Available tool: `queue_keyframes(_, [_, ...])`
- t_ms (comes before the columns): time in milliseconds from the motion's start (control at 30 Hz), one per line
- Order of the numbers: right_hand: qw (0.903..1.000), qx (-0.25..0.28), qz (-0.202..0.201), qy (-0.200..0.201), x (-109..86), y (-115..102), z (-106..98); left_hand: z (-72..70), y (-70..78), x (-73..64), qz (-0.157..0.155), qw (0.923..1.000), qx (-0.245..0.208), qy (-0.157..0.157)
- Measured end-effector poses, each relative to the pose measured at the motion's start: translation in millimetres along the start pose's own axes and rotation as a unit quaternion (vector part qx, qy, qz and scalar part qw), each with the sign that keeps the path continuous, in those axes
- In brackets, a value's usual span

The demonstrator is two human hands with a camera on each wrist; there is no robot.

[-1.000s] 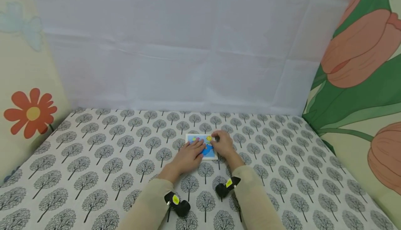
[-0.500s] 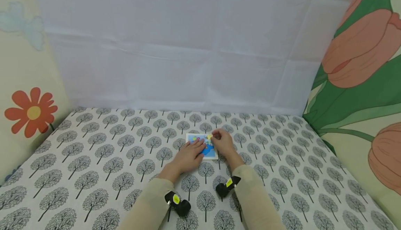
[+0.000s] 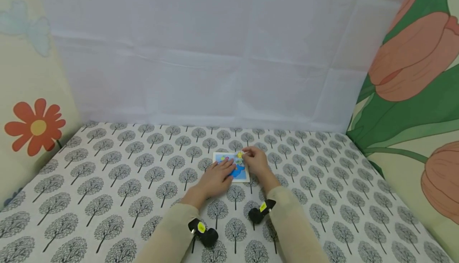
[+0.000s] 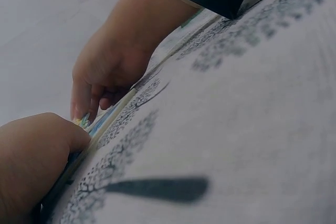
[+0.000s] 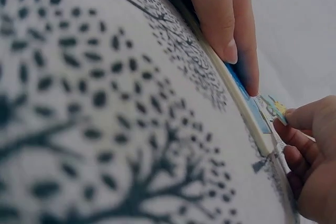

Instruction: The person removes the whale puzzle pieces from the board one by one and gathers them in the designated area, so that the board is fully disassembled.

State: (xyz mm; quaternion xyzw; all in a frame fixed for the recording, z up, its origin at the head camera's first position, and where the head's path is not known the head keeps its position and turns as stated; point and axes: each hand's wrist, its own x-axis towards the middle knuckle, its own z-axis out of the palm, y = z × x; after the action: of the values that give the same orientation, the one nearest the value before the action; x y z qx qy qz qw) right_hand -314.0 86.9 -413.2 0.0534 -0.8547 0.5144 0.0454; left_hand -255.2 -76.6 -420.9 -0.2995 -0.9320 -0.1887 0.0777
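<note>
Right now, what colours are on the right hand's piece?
The piece shows yellow and blue-green, best in the right wrist view.

head: high, forward-down, farther | wrist views: low, close, tilted, across cloth | all share: both hands

The flat rectangular board has a white border around a blue picture; the small thin piece near its far right corner is yellow and blue-green; the white cloth worktop repeats black trees; past its left edge, a cream wall bears an orange-red flower; past its right edge, coral tulips, green leaves.
</note>
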Motion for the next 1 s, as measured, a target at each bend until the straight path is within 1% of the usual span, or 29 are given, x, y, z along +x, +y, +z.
queue_keyframes(200, [0.9992,0.023,0.033,0.004,4.3,-0.8,-2.2,-1.2,0.0,-0.1,0.003,1.0,-0.001,0.001])
queue_keyframes(333, [0.9993,0.016,0.035,0.0,6.8,0.0,-7.2,-0.9,-0.3,0.2,0.003,1.0,-0.003,0.003])
queue_keyframes(400, [0.9996,0.006,0.028,0.0,7.0,-0.1,-11.0,-0.8,-0.1,0.3,0.002,1.0,-0.003,0.002])
queue_keyframes(500, [0.9997,-0.005,0.024,0.004,6.3,0.9,-18.5,-0.3,0.4,0.3,0.003,1.0,-0.005,0.001])
queue_keyframes(600, [0.9994,-0.004,0.031,0.013,5.8,1.1,-27.4,-0.4,1.2,0.0,0.004,0.9999,-0.01,0.0])
queue_keyframes(733, [0.9993,0.003,0.035,0.009,5.3,2.7,-41.6,0.1,1.8,-0.3,0.002,0.9999,-0.011,-0.001])
queue_keyframes(800, [0.9996,-0.003,0.029,0.003,5.2,2.8,-48.5,0.3,1.8,-0.4,0.0,1.0,-0.008,-0.002])
queue_keyframes(1000, [0.9989,-0.009,0.046,-0.006,3.5,3.2,-66.0,-2.2,2.6,-2.2,-0.008,0.9997,-0.017,-0.016])
